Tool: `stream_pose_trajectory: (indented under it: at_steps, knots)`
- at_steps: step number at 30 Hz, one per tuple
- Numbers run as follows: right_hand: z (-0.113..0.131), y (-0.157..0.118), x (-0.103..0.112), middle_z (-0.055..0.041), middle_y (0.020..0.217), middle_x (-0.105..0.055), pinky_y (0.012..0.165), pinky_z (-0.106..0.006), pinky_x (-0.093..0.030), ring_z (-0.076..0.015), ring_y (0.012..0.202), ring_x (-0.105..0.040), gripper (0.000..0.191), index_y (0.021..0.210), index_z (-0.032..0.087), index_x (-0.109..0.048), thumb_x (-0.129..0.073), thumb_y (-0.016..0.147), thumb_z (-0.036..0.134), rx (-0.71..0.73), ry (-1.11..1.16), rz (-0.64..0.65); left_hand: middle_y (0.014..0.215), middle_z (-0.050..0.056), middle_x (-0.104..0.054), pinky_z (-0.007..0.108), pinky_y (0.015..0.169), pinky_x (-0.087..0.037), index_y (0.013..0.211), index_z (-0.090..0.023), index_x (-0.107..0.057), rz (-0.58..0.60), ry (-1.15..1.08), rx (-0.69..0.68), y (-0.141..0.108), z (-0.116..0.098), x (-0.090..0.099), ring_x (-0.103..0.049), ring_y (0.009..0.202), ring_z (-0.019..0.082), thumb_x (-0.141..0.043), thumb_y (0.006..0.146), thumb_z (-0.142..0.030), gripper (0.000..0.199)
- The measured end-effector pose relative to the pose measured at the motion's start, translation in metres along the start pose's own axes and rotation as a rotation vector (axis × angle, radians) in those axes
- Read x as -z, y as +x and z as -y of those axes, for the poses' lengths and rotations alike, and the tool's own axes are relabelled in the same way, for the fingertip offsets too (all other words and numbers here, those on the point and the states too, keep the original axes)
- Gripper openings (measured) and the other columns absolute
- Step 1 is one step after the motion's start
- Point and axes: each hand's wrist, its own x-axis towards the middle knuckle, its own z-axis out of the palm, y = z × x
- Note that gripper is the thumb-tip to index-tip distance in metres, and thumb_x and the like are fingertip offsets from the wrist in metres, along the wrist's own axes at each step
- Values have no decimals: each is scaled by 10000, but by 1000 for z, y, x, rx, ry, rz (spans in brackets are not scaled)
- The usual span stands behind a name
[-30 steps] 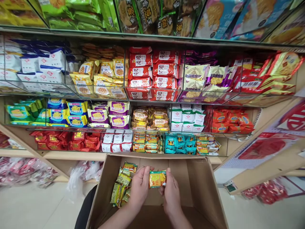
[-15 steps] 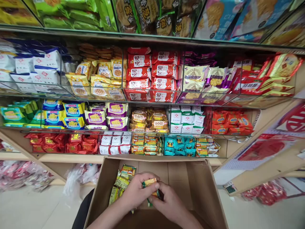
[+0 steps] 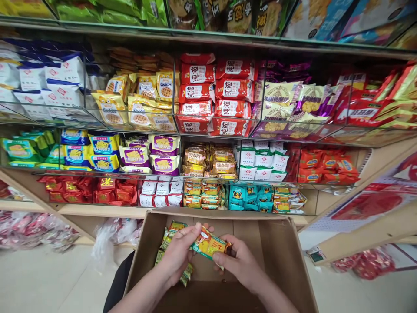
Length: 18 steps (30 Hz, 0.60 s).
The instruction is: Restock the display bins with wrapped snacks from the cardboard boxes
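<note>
Between both hands, over the open cardboard box (image 3: 283,243), is a small yellow, orange and green snack packet (image 3: 210,244), its printed front facing up. My left hand (image 3: 180,250) pinches its left end, thumb on top. My right hand (image 3: 237,263) grips the right end, and a darker packet edge shows by those fingers; I cannot tell if it belongs to a second packet. Several yellow-green snack packets (image 3: 167,234) lie in the left part of the box, partly hidden by my left hand and forearm.
Ahead stands a shelf (image 3: 107,211) with glass dividers, filled with wrapped biscuits. Its lowest row holds similar yellow-orange packets (image 3: 193,195) beside teal packets (image 3: 250,198). Plastic bags of red packets (image 3: 35,230) lie under the shelf at left, with more red bags (image 3: 368,261) at right.
The packet has been turned so its broad printed face shows, and my hands have moved apart to its two ends. The camera view has shifted slightly.
</note>
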Motion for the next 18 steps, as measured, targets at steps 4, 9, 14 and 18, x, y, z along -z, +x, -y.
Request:
stream_pose_trajectory:
  at_steps: [4,9,14,18]
  knots:
    - [18,4,12,9,662,-562,496,-223,-378,-129,580,-520,249,849,172,-537,-572,685,356,61,-315,-87,834,75,-673,278,673,-454,890,-148,-630,-29,410,-206,9,-21,22,-607,710,171,-414,777,-474,407]
    - [37,45,44,-43,841,-605,669,-294,-395,-188,741,-531,331,949,198,-601,-569,671,374,327,-824,-404,782,30,-651,246,694,-405,826,-184,-612,-344,1358,-519,41,-66,72,-574,760,172,-307,811,-472,419]
    - [32,121,62,-51,760,-626,593,-269,-412,-178,664,-554,340,933,137,-596,-564,666,344,184,-900,-310,619,42,-633,254,513,-339,729,-200,-609,-471,1563,-391,66,-71,95,-567,581,194,-307,794,-487,421]
    - [17,169,61,-64,948,-615,741,-319,-395,-218,878,-540,366,1000,188,-586,-553,685,370,218,-958,-323,709,47,-658,252,541,-329,750,-215,-595,-522,1683,-364,64,-60,94,-582,644,189,-283,817,-431,384]
